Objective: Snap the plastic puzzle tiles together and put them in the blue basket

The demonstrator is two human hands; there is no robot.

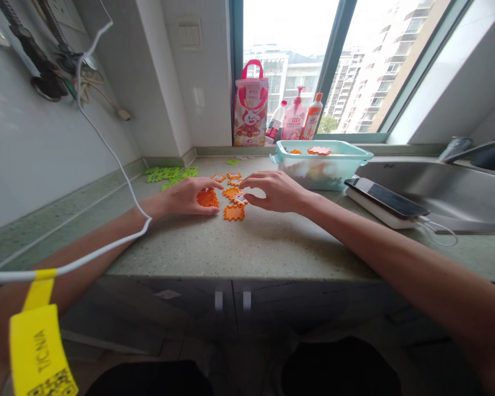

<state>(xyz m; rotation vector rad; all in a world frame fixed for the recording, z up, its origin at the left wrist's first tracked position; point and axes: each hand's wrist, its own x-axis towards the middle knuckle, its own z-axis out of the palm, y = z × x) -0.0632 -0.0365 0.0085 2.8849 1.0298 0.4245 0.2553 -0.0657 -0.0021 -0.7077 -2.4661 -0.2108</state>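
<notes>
My left hand (185, 197) curls around a bunch of orange interlocking puzzle pieces (207, 198), thumb and forefinger at its sides. Bent fingers and thumb of my right hand (274, 190) close at the edge of an orange piece with a white printed face (241, 199). Just in front of it, a plain orange piece (234, 213) lies flat on the counter. Several more orange pieces with white printed faces (234, 175) lie between and beyond my hands. Past my left hand spreads a group of green pieces (169, 175); a small green one (232, 162) lies farther back.
A light-blue tub (325, 165) with pieces inside stands at the back right. Beside the steel sink (457, 192), a phone (385, 197) rests on a white block. A bag (251, 115) and bottles (295, 118) line the windowsill. A white cable (107, 146) hangs across the left.
</notes>
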